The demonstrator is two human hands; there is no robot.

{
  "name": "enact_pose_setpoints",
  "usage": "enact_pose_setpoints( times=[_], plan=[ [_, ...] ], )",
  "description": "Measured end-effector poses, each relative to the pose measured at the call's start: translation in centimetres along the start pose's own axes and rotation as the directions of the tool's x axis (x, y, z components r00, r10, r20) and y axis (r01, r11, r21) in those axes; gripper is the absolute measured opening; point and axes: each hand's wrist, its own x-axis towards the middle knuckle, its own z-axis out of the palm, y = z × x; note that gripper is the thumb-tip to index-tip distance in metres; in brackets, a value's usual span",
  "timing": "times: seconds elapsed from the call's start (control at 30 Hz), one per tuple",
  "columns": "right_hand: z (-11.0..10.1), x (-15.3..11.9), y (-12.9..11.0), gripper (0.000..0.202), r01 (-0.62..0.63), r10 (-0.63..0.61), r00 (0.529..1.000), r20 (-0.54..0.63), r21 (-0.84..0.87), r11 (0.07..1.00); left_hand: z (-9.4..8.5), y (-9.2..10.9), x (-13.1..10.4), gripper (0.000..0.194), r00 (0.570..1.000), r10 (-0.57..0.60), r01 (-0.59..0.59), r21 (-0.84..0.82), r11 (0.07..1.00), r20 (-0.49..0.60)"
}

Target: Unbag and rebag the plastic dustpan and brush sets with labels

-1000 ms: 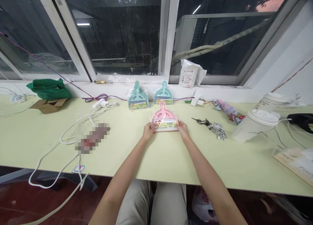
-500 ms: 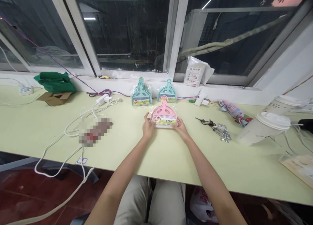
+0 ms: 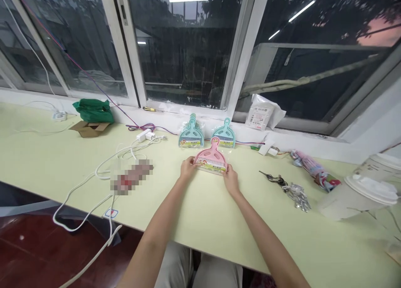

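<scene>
A pink dustpan-and-brush set (image 3: 211, 156) in clear wrap stands nearly upright on the table, its handle pointing up and a printed label across its lower part. My left hand (image 3: 189, 169) grips its lower left edge, and my right hand (image 3: 231, 178) grips its lower right edge. Right behind it, against the wall, is a teal dustpan-and-brush set (image 3: 223, 134), partly covered by the pink one. To the left of that stands a row of several teal dustpan sets (image 3: 191, 134), one behind another.
Left on the pale table (image 3: 200, 213) lie white cables (image 3: 90, 177), a blurred-out item (image 3: 131, 177) and a green bag (image 3: 93, 110) on a cardboard box (image 3: 89, 128). On the right are keys (image 3: 296, 194), a folded umbrella (image 3: 313, 169) and lidded paper cups (image 3: 347, 198). Windows rise behind.
The view has tilted up and shifted left, so things sit lower and mostly further right. Both hands still hold the pink set, which now stands closer to the teal sets and slightly turned.
</scene>
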Motion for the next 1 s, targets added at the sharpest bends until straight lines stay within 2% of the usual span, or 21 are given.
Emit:
enact_pose_setpoints(
  times=[0.07, 0.2, 0.27, 0.33, 0.4, 0.47, 0.57, 0.67, 0.73, 0.77, 0.83, 0.9, 0.93, 1.0],
  plan=[
    [2.4, 1.5, -1.4, 0.033, 0.048, -0.047, 0.998, 0.031, -0.038, 0.998, -1.4, -1.7, 2.1, 0.028, 1.0, -0.004, 0.005, 0.038, 0.999, -0.027],
    [7.8, 5.5, -4.0, 0.039, 0.103, -0.099, 0.989, 0.108, -0.035, 0.994, -3.7, -4.7, 6.0, 0.026, 0.99, -0.023, 0.031, 0.056, 0.998, -0.142],
    [10.3, 8.0, -4.9, 0.044, 0.124, -0.119, 0.989, 0.089, -0.052, 0.991, -4.3, -5.7, 7.8, 0.031, 0.98, -0.029, 0.034, 0.023, 0.999, -0.198],
    [12.5, 10.6, -5.3, 0.05, 0.181, -0.182, 0.983, 0.007, -0.083, 0.98, -4.5, -6.4, 9.6, 0.05, 0.957, -0.028, 0.032, 0.009, 0.999, -0.288],
    [14.3, 12.9, -5.5, 0.058, 0.239, -0.247, 0.968, -0.054, -0.124, 0.963, -4.3, -7.0, 11.4, 0.063, 0.913, -0.01, 0.046, 0.078, 0.996, -0.408],
    [15.7, 14.7, -5.5, 0.062, 0.269, -0.278, 0.96, -0.041, -0.154, 0.951, -4.0, -7.6, 13.1, 0.056, 0.881, 0.022, 0.084, 0.201, 0.976, -0.474],
    [16.7, 15.8, -5.6, 0.066, 0.285, -0.292, 0.956, -0.012, -0.177, 0.942, -3.5, -8.3, 15.0, 0.045, 0.898, 0.047, 0.103, 0.312, 0.945, -0.438],
    [16.0, 15.7, -5.5, 0.068, 0.285, -0.299, 0.951, -0.078, -0.156, 0.946, -3.3, -8.3, 15.4, 0.057, 0.903, 0.079, 0.06, 0.306, 0.95, -0.422],
    [14.3, 16.0, -4.8, 0.064, 0.192, -0.215, 0.95, -0.228, -0.119, 0.974, -3.4, -7.8, 14.9, 0.07, 0.872, 0.101, 0.041, 0.278, 0.96, -0.479],
    [13.2, 16.4, -4.1, 0.061, 0.104, -0.127, 0.932, -0.338, -0.087, 0.991, -3.6, -7.4, 14.4, 0.073, 0.844, 0.117, 0.029, 0.263, 0.964, -0.523],
    [10.5, 17.7, -1.7, 0.06, -0.101, 0.098, 0.851, -0.516, 0.023, 0.995, -3.9, -6.4, 13.2, 0.069, 0.77, 0.174, -0.017, 0.253, 0.967, -0.614],
    [7.7, 19.2, 1.3, 0.059, -0.236, 0.258, 0.751, -0.607, 0.117, 0.965, -4.1, -5.4, 12.0, 0.056, 0.695, 0.252, -0.079, 0.277, 0.958, -0.673],
    [6.4, 19.9, 2.8, 0.057, -0.272, 0.301, 0.744, -0.596, 0.142, 0.952, -4.1, -5.0, 11.4, 0.051, 0.672, 0.288, -0.106, 0.296, 0.949, -0.683],
    [4.6, 21.0, 5.2, 0.045, -0.28, 0.295, 0.809, -0.508, 0.108, 0.954, -4.0, -4.3, 10.6, 0.045, 0.662, 0.342, -0.148, 0.331, 0.932, -0.667]
  ],
)
